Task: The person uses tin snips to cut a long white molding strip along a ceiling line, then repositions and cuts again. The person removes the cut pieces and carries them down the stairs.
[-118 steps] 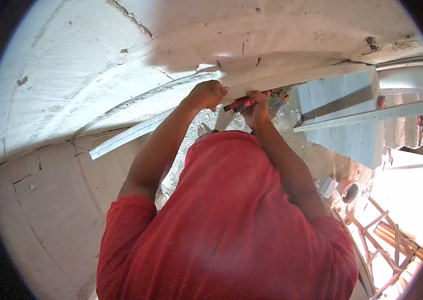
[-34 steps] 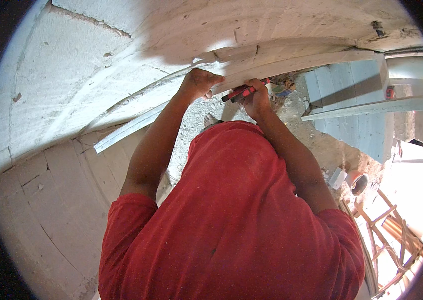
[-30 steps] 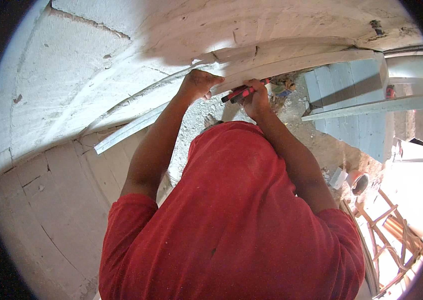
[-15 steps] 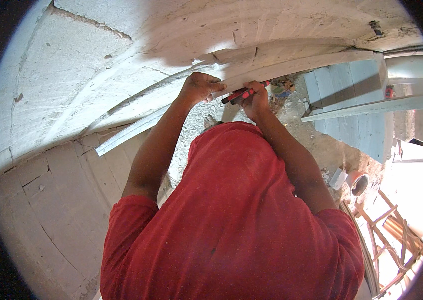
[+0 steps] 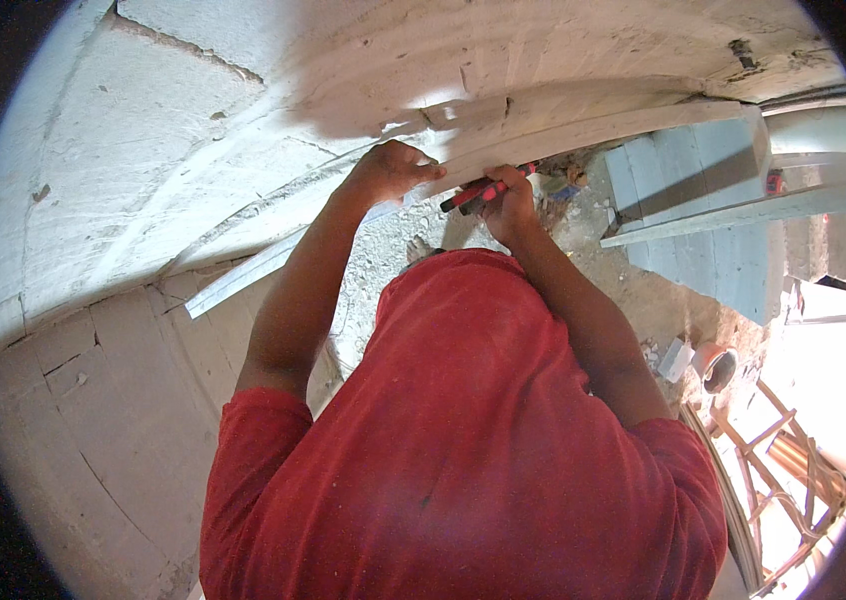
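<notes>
A long pale strip [image 5: 593, 128] runs along the foot of the wall, from the lower left past both hands to the upper right. My left hand [image 5: 391, 174] is closed at the strip's edge, thumb pointing right, and seems to pinch it. Just to its right, my right hand [image 5: 511, 207] is wrapped round a hand tool with red and black handles [image 5: 476, 195], pliers or snips by its look. The handles stick out leftward from the fist. A small red part shows beyond the fingers, against the strip; the tool's jaws cannot be made out.
A rough whitish wall [image 5: 183, 130] rises ahead. Light-blue boards [image 5: 688, 215] stand at the right, with a long pale bar [image 5: 743, 215] across them. An orange-brown pipe or pot [image 5: 715, 367] and a wooden frame [image 5: 773, 470] lie lower right. Rubble [image 5: 368, 275] covers the floor.
My left hand has shifted slightly left, with its fingers a little more spread along the strip. The strip's left end has dipped slightly. My right hand keeps its grip on the tool.
</notes>
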`<action>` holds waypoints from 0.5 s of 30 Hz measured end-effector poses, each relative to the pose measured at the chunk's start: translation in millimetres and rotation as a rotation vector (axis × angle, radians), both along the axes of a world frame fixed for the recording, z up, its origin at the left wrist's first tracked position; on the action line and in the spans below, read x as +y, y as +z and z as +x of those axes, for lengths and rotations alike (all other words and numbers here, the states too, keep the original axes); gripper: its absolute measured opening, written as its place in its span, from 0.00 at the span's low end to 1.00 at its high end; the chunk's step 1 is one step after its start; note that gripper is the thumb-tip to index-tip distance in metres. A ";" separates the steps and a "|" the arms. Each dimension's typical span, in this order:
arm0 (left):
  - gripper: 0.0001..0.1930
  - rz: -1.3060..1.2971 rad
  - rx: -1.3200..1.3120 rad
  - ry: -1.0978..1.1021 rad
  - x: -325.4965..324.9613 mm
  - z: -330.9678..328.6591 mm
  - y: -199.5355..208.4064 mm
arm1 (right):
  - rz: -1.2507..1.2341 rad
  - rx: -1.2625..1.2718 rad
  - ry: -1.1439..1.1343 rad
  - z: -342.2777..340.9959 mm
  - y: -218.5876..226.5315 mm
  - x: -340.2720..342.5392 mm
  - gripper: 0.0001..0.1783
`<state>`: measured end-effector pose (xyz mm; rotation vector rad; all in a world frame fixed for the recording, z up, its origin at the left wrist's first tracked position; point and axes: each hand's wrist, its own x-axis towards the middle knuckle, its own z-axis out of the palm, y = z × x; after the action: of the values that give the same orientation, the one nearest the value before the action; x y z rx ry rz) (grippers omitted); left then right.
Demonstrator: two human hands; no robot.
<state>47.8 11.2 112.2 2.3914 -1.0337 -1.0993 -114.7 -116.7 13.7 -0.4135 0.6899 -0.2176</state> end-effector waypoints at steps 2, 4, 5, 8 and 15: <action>0.33 0.035 -0.061 -0.115 -1.7 7.3 2.8 | 0.002 0.016 0.020 -1.9 1.6 -0.4 0.20; 0.33 0.099 0.021 -0.120 -2.9 15.0 3.5 | 0.028 -0.025 0.012 -3.3 4.0 -1.0 0.20; 0.34 0.073 0.016 -0.146 -3.3 16.6 2.4 | 0.042 -0.046 0.008 -4.0 5.7 -0.9 0.20; 0.28 0.068 0.153 -0.038 -0.4 12.9 -6.8 | 0.022 -0.110 0.009 -7.6 11.8 -1.3 0.21; 0.28 -0.138 0.229 -0.017 6.7 5.7 -27.6 | 0.012 -0.103 -0.005 -11.0 25.0 0.2 0.18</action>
<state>53.5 17.9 84.6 2.0959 -1.0173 -1.2318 -125.7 -116.6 38.7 -0.3864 0.5904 -0.2378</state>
